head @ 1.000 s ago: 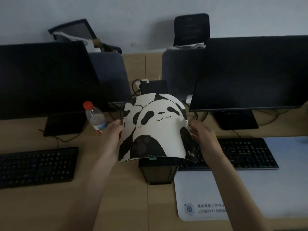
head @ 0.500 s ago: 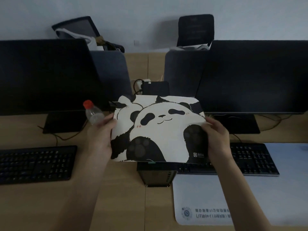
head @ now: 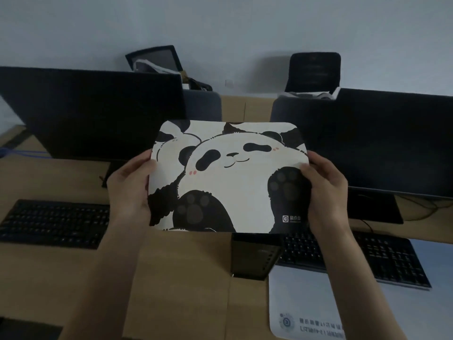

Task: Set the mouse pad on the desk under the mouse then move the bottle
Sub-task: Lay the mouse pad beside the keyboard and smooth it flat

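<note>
Overhead, panda mouse pad [head: 228,177] flat, left hand [head: 130,190] gripping, right hand [head: 326,192] gripping.

Mouse pad [head: 228,177]: small white logo mark with characters at lower right corner, too small to read. White desk mat [head: 306,312]: round emblem, printed lines upside down, illegible.

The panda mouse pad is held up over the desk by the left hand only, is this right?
Not quite: both hands hold it. The head view shows the left hand on one side edge of the mouse pad and the right hand on the other.
</note>
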